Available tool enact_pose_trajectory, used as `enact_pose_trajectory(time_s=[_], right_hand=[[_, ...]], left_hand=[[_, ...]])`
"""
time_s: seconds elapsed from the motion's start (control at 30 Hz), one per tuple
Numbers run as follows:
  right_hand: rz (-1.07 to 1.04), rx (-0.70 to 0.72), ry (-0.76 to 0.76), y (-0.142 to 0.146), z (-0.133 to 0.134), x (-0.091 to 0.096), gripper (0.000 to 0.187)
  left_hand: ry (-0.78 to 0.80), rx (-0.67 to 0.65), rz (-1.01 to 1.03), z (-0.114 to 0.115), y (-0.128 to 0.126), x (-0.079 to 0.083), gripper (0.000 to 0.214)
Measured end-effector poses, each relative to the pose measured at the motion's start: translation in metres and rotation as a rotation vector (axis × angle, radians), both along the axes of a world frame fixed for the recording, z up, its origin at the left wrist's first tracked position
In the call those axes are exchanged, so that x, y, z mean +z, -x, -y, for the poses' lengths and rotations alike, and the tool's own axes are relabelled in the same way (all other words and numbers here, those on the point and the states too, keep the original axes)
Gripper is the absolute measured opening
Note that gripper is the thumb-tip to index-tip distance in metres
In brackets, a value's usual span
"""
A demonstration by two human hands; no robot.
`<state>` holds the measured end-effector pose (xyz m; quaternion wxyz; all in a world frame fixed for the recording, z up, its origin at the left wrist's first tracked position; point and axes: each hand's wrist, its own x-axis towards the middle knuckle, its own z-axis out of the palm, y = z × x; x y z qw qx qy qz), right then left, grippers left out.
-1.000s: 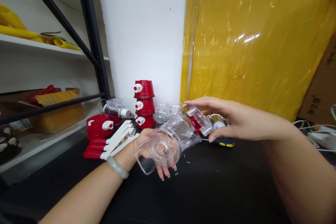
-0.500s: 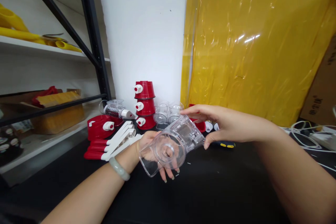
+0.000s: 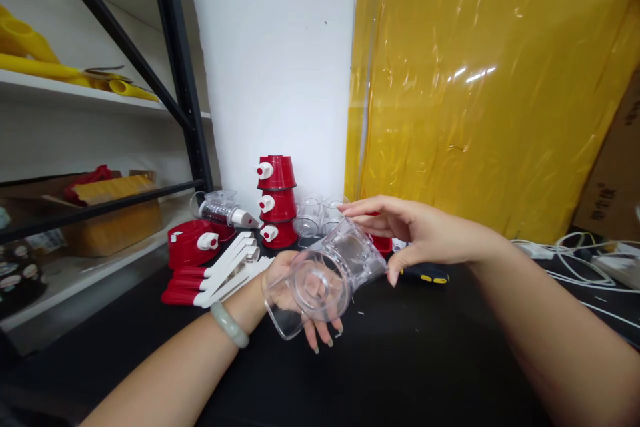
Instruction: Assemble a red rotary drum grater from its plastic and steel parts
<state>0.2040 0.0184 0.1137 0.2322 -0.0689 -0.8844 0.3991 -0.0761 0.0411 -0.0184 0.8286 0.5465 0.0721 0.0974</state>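
A clear plastic rotary grater housing [image 3: 320, 285], with a round opening and a squarish end, is held tilted over the black table. My left hand [image 3: 320, 320] supports it from beneath; the palm shows through the plastic and the fingertips stick out below. Around the squarish upper end, my right hand [image 3: 395, 230] has its thumb at the lower corner and its fingers at the upper edge. Left of my hands lie several white handles with red ends [image 3: 220, 273]. Behind stand stacked red grater bases [image 3: 279, 203] with white knobs and clear plastic parts [image 3: 307, 217].
A drum grater [image 3: 220, 210] and a red base [image 3: 187, 245] stand at the left. Behind my right hand lies a dark tool with yellow marks [image 3: 433, 275]. White cables [image 3: 565, 257] run along the right side. A black-framed shelf [image 3: 183, 93] rises on the left.
The housing has rolled slightly between my hands, so its squarish end shows a different face. My right hand has shifted a little with it, while my left hand stays nearly in place.
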Motion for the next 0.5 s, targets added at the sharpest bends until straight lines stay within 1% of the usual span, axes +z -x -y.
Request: enact_pose_trajectory(time_s=[0.03,0.07,0.17,0.23,0.27,0.33,0.4,0.5], right_hand=[[-0.008,0.005,0.018,0.001,-0.002,-0.001,0.082],[-0.019,0.006,0.037,0.001,-0.003,-0.003,0.085],[-0.111,0.032,0.084,0.005,-0.006,-0.005,0.091],[-0.207,0.053,0.095,0.008,-0.008,-0.005,0.089],[-0.246,0.047,0.087,0.008,-0.008,-0.005,0.086],[-0.262,-0.022,0.040,0.007,-0.008,-0.002,0.073],[-0.193,-0.115,-0.019,0.004,-0.008,0.001,0.061],[-0.035,-0.168,-0.061,-0.001,-0.008,0.004,0.053]], left_hand=[[0.033,-0.062,-0.002,-0.001,0.000,0.000,0.090],[0.064,-0.084,-0.001,-0.003,-0.001,0.000,0.088],[0.118,-0.048,0.018,-0.002,-0.001,0.004,0.080],[0.124,-0.007,0.046,0.002,-0.002,0.009,0.075],[0.116,0.021,0.062,0.005,-0.004,0.011,0.073],[0.080,0.103,0.105,0.011,-0.007,0.015,0.069],[0.027,0.203,0.161,0.015,-0.011,0.017,0.065],[-0.057,0.340,0.240,0.017,-0.016,0.017,0.062]])
